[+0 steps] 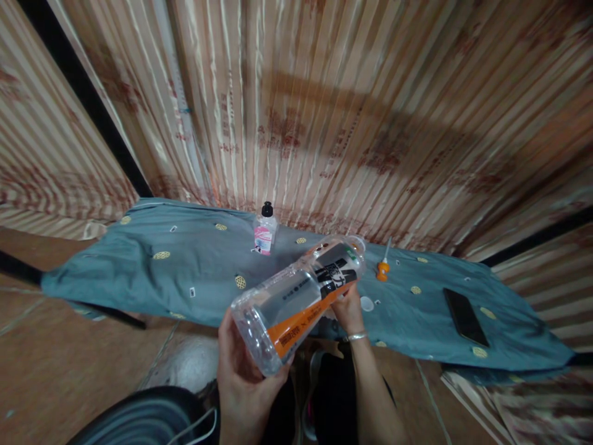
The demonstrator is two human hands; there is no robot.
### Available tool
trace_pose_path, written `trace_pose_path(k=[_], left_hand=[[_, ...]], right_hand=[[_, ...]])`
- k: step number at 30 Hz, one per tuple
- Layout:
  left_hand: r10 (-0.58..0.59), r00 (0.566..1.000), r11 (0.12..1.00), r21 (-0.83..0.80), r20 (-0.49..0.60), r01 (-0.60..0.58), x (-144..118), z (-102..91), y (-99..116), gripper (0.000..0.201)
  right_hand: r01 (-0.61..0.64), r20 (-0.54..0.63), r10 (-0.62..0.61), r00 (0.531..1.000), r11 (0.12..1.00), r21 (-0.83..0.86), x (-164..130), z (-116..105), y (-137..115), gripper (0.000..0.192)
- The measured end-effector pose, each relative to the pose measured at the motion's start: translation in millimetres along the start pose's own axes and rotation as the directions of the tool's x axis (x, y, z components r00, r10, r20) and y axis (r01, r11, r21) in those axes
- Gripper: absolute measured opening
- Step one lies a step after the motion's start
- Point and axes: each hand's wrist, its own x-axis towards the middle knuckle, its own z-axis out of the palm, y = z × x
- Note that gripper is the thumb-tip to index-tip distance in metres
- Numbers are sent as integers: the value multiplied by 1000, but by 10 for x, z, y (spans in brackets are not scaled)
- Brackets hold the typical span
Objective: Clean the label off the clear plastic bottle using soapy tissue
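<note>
A large clear plastic bottle (296, 300) with an orange and black label is held tilted over the near edge of the cloth, its neck end pointing up and to the right. My left hand (250, 377) wraps round the bottle's base. Around the side near the neck end, my right hand (348, 308) grips it, partly hidden behind the bottle; a silver bracelet circles that wrist. Just right of this hand lies a small white cap (366, 303). Farther right is a screwdriver (383, 267) with an orange handle, its shaft pointing away from me.
A teal patterned cloth (194, 266) covers the narrow table. Toward its back stands a small bottle (265, 235) with a black cap and pink label. A black phone (466, 316) lies at the right. Behind hangs a striped curtain (296, 123); dark frame bars (88, 93) slant at the sides.
</note>
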Motion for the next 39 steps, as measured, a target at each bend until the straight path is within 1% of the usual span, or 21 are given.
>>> trace_pose_path(k=[4, 10, 16, 20, 25, 30, 35, 39], left_hand=[[3, 1000, 1000, -19, -21, -3, 3, 25, 9, 88], [-1, 1000, 1000, -18, -22, 1, -2, 41, 36, 85], [-11, 1000, 1000, -12, -29, 11, -6, 14, 2, 91], [-9, 999, 1000, -9, -32, 9, 1, 10, -2, 89], [-17, 999, 1000, 10, -33, 17, -1, 11, 16, 90], [-19, 1000, 999, 34, -22, 20, -1, 4, 31, 89], [0, 1000, 999, 41, -17, 0, -1, 22, 42, 86], [20, 1000, 999, 30, -14, -20, 19, -3, -2, 87]], right_hand=[[23, -22, -23, 999, 999, -22, 0, -1, -10, 56], [8, 12, -8, 1000, 1000, -21, 9, -21, -8, 53], [-3, 33, 2, 999, 1000, 5, 16, -32, -64, 62], [-24, 36, 23, 999, 999, 23, 15, -28, -82, 71], [-85, 25, 84, 996, 996, 22, 21, -11, -89, 69], [-125, 30, 125, 992, 992, 10, 17, -18, -96, 76], [-80, 35, 79, 996, 996, 40, 15, -27, -106, 72], [-62, 25, 62, 998, 998, 17, 15, -21, -87, 65]])
